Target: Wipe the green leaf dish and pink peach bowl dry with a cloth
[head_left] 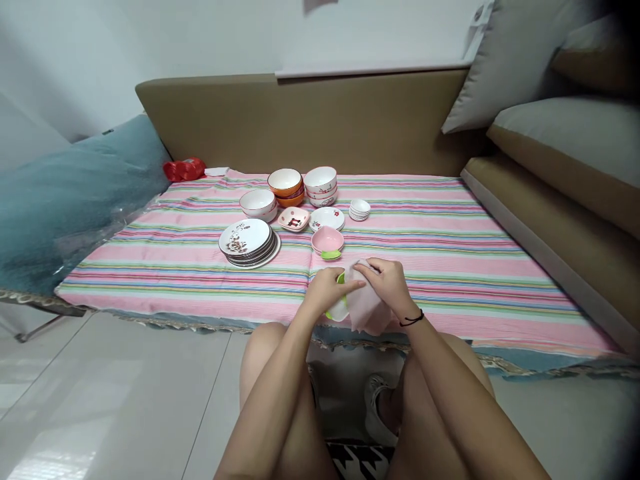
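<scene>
Holding a curved, green-rimmed, white ceramic-looking dish near the front edge of the pink-striped fabric surface is the left hand; the right hand pinches a thin, pale-pink cloth against it. A slackened grip could drop the dish.

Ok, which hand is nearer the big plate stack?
Left. The left hand is in front and right of the big plate stack; the right hand is farther right.

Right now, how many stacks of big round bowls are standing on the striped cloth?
3: the orange stack, the floral white stack just right of it, and the plainer white stack nearer the person, to the orange one's left. Bowls nested inside each may be partly hidden.
</scene>
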Demonstrator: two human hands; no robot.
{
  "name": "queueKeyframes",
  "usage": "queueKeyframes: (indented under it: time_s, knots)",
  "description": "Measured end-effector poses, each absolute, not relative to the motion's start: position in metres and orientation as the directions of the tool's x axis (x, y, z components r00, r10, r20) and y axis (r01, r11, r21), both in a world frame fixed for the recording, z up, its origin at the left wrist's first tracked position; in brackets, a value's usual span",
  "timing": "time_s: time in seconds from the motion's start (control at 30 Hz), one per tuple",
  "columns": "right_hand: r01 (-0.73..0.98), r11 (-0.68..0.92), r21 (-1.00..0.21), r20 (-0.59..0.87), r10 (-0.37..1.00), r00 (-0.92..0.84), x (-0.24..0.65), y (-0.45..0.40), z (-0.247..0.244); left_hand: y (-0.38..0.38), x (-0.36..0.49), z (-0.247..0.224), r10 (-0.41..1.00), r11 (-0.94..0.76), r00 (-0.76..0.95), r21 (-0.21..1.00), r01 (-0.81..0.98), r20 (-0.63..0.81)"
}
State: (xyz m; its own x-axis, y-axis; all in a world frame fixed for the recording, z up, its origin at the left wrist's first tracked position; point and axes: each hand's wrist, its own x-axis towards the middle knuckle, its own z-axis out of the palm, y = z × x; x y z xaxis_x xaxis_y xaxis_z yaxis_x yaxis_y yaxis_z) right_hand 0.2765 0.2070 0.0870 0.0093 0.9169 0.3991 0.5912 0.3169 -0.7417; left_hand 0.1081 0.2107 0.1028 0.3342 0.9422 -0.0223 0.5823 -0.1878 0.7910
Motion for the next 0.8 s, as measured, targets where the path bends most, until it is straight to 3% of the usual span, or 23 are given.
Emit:
queueKeyframes:
  time_s: [0.13,0.33,0.6,0.8]
  knots:
    - [0.623,0.335,-0.707,0.447,0.894,0.027,0.2759,0.2060,0.0872,0.2118,0.1110,0.1013,0.944,-0.198,0.330,0.781,0.593,-0.011]
    - [0.498,0.378,-0.781,0.417,0.908,-0.035,0.2747,0.2072,0.0887,0.2105,0.1140,0.1011,0.945,-0.229,0.327,0.764,0.603,0.025]
    - [0.544,0.298,-0.784,0.424,0.898,0.120,0.2745,0.2053,0.0899,0.2078,0.1131,0.1063,0.940,-0.226,0.342,0.749,0.623,-0.001]
    - [0.498,0.381,-0.779,0.400,0.914,-0.074,0.2752,0.2094,0.0882,0.2105,0.1151,0.1009,0.946,-0.244,0.324,0.697,0.674,0.018]
